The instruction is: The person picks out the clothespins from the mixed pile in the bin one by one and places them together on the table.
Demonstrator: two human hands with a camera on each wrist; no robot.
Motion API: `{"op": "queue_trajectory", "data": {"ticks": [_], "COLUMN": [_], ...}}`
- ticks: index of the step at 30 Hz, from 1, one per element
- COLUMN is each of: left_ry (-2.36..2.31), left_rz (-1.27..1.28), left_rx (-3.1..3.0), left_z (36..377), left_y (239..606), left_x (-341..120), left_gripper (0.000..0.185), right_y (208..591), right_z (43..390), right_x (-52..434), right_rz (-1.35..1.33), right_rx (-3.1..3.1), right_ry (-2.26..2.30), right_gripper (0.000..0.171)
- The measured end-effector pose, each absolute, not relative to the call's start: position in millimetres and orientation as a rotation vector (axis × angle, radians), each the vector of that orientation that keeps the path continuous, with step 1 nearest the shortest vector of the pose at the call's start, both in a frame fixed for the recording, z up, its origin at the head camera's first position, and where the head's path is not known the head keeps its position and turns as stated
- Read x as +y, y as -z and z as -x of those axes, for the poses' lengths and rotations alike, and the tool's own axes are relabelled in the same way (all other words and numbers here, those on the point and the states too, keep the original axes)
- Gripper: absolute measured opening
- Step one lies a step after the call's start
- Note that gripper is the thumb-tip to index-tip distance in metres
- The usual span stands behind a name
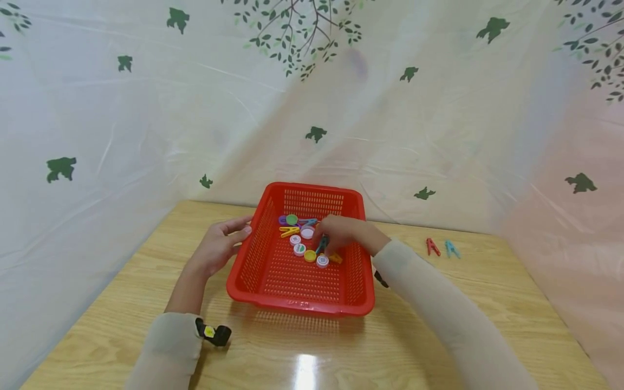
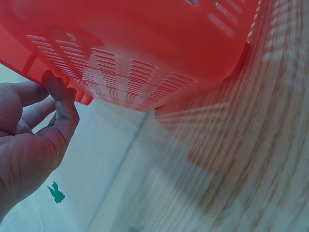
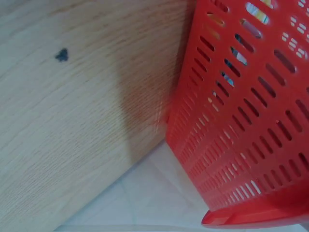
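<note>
Basket (image 1: 273, 281) stood on the table (image 1: 439, 336), red and slotted, long side running away from the person. Left hand (image 1: 219, 246) rested against the basket's left wall near the rim, fingers nearly straight and only lightly bent at the tips (image 2: 58, 92) — a steadying contact rather than a grip, judged to keep the light basket from sliding while the other hand worked inside. Nothing was held in it.

Right hand (image 1: 341, 233) reached over the right rim into the basket, fingers curled down on a dark green peg (image 1: 322, 245) among the loose items. Whether the peg was fully pinched could not be told with certainty from the head view, though the fingertips appeared closed about its upper end; the right wrist view showed only the basket's outer wall (image 3: 241, 121) and table.

Contents lay clustered toward the far half of the basket floor — white caps (image 1: 298, 244), a green cap (image 1: 291, 219), a yellow cap (image 1: 310, 256), a yellow peg (image 1: 288, 231).

Two pegs, red (image 1: 432, 246) and blue (image 1: 452, 248), lay side by side on the table, well apart from the basket to its right
</note>
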State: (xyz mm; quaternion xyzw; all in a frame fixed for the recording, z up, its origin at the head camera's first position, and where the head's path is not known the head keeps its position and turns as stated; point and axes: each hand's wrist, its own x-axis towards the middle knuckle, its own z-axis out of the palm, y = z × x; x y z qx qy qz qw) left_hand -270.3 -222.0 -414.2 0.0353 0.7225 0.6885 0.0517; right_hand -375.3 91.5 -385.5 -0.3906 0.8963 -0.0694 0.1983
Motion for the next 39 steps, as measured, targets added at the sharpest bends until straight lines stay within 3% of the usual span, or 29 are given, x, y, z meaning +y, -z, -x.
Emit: {"op": "queue_trajectory", "data": {"ticks": [10, 24, 39], "left_ry": [-2.1, -2.111, -2.102], "left_rz": [-0.106, -0.117, -0.113], "left_rx": [2.192, 2.194, 2.202], "left_z": [271.2, 272.4, 271.6], "left_y": [415.2, 417.1, 416.3], "left_x": [-223.3, -223.2, -223.1], "left_gripper": [0.05, 0.047, 0.049], "right_y": [389.0, 391.2, 393.2], "right_z": [366.8, 368.2, 369.9], "right_x": [89.0, 87.6, 87.7], "right_rz": [1.233, 1.112, 1.281], "right_rx": [2.457, 2.536, 2.449], "right_ry": [0.238, 0.102, 0.196], "right_gripper": [0.042, 0.048, 0.038]}}
